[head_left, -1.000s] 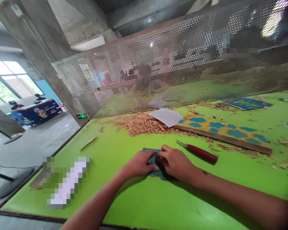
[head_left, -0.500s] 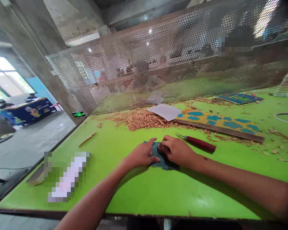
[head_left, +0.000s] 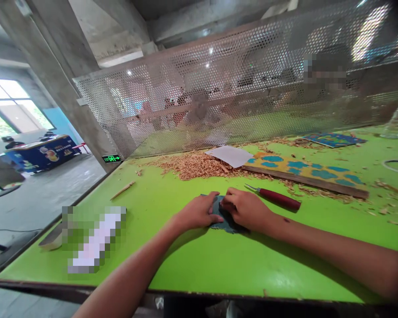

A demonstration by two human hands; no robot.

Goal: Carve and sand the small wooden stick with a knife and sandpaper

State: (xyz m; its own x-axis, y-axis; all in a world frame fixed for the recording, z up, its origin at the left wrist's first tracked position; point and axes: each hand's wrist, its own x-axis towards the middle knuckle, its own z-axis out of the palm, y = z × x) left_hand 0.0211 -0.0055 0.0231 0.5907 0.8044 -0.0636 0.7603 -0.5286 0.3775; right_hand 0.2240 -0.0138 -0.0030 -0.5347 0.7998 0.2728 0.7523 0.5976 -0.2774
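Note:
A dark grey-blue sheet with a ragged near edge, like sandpaper (head_left: 230,226), lies flat on the green table. My left hand (head_left: 199,212) rests on its left side, thumb and forefinger spread apart. Over the sheet's right side, my right hand (head_left: 243,206) is closed in a pinch, fingertips down at the surface. A small thing may be between those fingertips, but it is too hidden to name. Just beyond my right hand lies a carving tool with a red handle (head_left: 280,199) and a thin metal tip.
Wood shavings (head_left: 199,165) are heaped toward the back, with a white paper (head_left: 230,155) on them. A yellow board with blue patches (head_left: 305,170) lies at right. A thin wood stick (head_left: 122,191) is at left. A perforated metal screen (head_left: 172,110) borders the far side.
The camera view has shifted slightly, moving the scene a little to the right. Both hands keep nearly the same pose on the sheet.

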